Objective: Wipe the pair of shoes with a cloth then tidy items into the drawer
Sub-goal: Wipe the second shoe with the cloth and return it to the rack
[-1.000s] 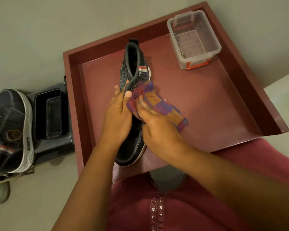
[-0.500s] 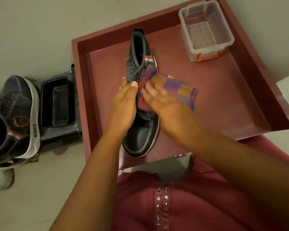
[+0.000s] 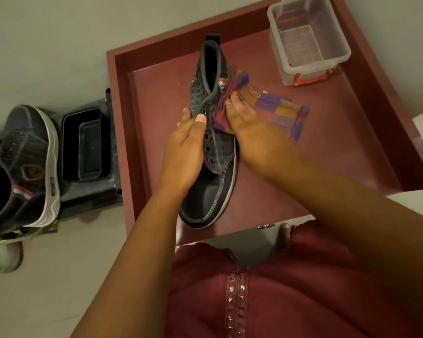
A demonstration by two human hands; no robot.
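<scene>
We grip the shoe (image 3: pixel 211 132) with left hand (image 3: pixel 183 152) to steady it — right hand (image 3: pixel 249 123), fingers flat, presses cloth (image 3: pixel 274 111) against its side.

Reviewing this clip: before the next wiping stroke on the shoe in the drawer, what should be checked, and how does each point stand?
1. Left hand grips the shoe: ok.
2. Right hand presses the cloth on the shoe's side: ok.
3. Shoe lies inside the drawer: ok.
4. Clear box stands apart from the cloth: ok.
5. Second shoe wiped: cannot tell.
</scene>
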